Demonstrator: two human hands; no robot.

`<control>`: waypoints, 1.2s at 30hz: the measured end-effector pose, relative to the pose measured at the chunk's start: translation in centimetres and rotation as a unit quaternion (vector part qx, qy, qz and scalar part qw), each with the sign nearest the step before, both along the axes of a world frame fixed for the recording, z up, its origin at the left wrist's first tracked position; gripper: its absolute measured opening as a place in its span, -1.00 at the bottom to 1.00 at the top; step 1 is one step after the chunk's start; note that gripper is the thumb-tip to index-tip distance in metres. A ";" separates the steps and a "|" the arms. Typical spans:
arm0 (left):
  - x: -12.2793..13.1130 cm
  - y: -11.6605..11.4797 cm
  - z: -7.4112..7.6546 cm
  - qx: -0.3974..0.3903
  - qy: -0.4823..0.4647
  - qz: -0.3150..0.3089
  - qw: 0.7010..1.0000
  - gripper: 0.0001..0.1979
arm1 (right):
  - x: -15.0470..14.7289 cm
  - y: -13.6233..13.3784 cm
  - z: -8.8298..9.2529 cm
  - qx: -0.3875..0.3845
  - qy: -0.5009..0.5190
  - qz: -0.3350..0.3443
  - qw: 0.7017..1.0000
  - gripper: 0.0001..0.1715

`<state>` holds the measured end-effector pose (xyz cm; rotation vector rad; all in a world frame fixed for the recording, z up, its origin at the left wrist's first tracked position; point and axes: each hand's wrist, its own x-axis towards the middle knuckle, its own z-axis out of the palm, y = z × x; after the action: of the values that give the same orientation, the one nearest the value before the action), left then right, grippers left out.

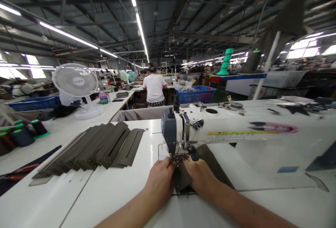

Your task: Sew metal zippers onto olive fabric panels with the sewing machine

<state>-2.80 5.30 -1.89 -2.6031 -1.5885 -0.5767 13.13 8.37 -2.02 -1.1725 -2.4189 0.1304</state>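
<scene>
Lying on the white table under the head of the sewing machine point(189, 126), an olive cloth piece point(181, 179) shows between the two hands. The left hand point(161, 177) sits at its left edge, fingers bent in near the needle; the right hand point(198, 173) rests at its right edge, fingertips partly hidden by the machine. Whether either pinches the cloth, I cannot tell. More dark cloth point(219, 168) spreads behind the right forearm. Pink-handled snips point(278, 127) and a yellow tape measure point(236, 133) are on the machine's arm. Leftward, slitted olive panels point(105, 147) overlap in a fanned row. Beyond stand a white fan point(76, 81) and a person in a white shirt point(154, 88).
</scene>
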 end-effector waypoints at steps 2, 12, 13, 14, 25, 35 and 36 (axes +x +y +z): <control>-0.1 -0.6 0.1 0.008 -0.002 0.037 0.999 -0.82 | 0.2 0.5 0.0 -0.022 0.016 -0.032 0.999 -0.74; -0.5 -2.6 0.0 0.093 -0.060 -0.204 0.973 -0.85 | 1.0 1.3 -0.6 -0.175 0.220 0.044 0.959 -0.81; -0.4 -2.3 0.0 0.102 -0.032 -0.228 0.968 -0.85 | 1.0 1.5 -0.7 -0.181 0.223 0.040 0.957 -0.81; -0.4 -2.1 0.0 0.115 -0.002 -0.243 0.963 -0.81 | 1.0 1.6 -0.7 -0.183 0.221 0.040 0.957 -0.80; -0.6 -1.4 -0.4 0.070 -0.071 -0.208 0.973 -0.82 | 1.2 1.9 -0.6 -0.112 0.140 0.004 0.984 -0.77; -0.4 -1.3 -0.6 0.081 -0.059 -0.198 0.975 -0.78 | 0.4 1.9 -0.6 -0.063 0.009 -0.151 0.986 -0.73; -0.4 -1.3 -0.6 0.083 -0.058 -0.200 0.975 -0.78 | 0.3 1.7 -0.5 -0.064 -0.005 -0.163 0.984 -0.73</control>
<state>-3.15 3.99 -2.51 -2.8114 -0.9814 -0.8545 13.45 10.10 -2.50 -1.6123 -2.2165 0.1800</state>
